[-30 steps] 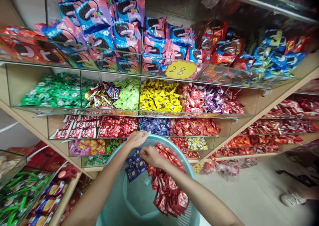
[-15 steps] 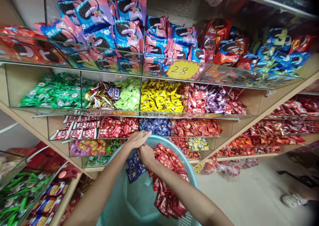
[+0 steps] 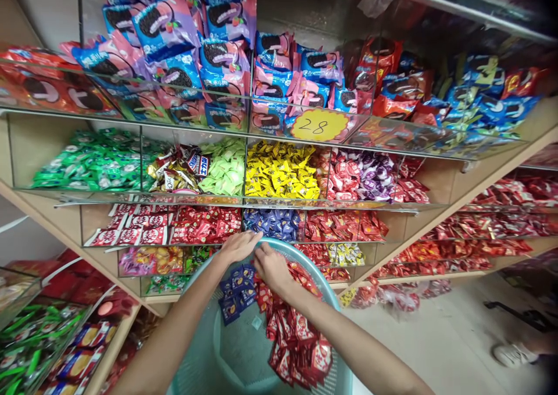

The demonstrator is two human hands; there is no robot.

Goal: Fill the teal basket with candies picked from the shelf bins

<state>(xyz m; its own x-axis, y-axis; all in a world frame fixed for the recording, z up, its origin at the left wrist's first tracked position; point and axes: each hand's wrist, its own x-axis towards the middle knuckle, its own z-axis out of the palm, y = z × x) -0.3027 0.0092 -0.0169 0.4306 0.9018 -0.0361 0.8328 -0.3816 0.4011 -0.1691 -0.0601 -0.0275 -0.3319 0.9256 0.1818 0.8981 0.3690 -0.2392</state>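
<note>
My left hand (image 3: pixel 239 246) is at the far rim of a light-blue plastic basket (image 3: pixel 333 308), its fingers stretched out to the right, just in front of blue-wrapped candies (image 3: pixel 272 223) on the shelf. Beside it, over the basket's far side, my right hand (image 3: pixel 274 272) has its fingers curled in; whatever they may hold is hidden. Below the hands, several dark-blue candy packets (image 3: pixel 238 293) lie in the basket on the left. A larger heap of red candy packets (image 3: pixel 299 337) fills its right side, partly covered by my right forearm.
Glass-fronted shelves hold blue-and-pink cookie packs (image 3: pixel 165 26), green candies (image 3: pixel 96 160), yellow candies (image 3: pixel 281 171) and red packets (image 3: pixel 335 225). A yellow price tag (image 3: pixel 320 124) reads 28. At lower left stands another display (image 3: pixel 39 343). A person's shoe (image 3: pixel 512 354) is on the floor at right.
My right hand has moved right and slightly up, off the dark-blue packets, which show more now. The red packets have shifted in the basket. My left hand has barely moved.
</note>
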